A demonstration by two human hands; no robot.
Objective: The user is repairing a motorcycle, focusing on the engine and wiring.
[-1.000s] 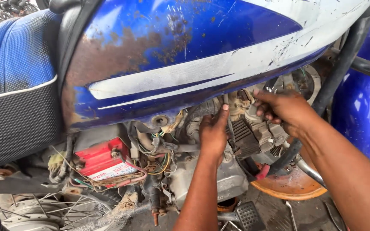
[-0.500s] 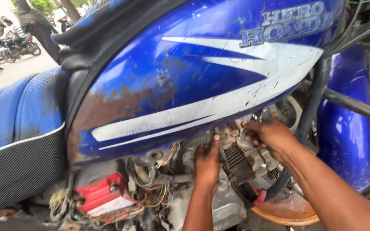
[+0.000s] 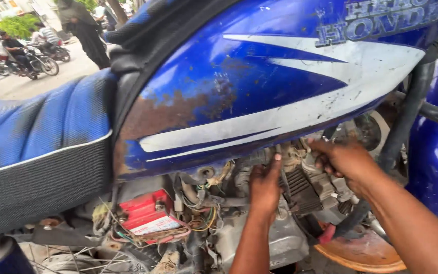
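Rust blotches the lower rear corner of the blue fuel tank [image 3: 259, 96], which fills most of my view, its white stripe scuffed and scratched. My left hand [image 3: 264, 185] reaches up under the tank's bottom edge, fingers straight and loosely spread, fingertips touching the grimy engine parts [image 3: 300, 177] there, gripping nothing. My right hand [image 3: 343, 162] sits just beside it, toward the tank's front end, fingers curled in against the same cluster of parts (what they close on, I cannot tell). Below the tank's rear end a red battery [image 3: 148, 215] sits in a tangle of coloured wires [image 3: 198, 223]. The blue-and-grey seat [image 3: 36, 152] runs off from the tank's rear edge. Beneath my right forearm lies a rusty orange disc [image 3: 361, 253]. Beyond the seat is a sunlit street [image 3: 41, 76], outdoors, with parked motorcycles [image 3: 39, 58] and people standing about.
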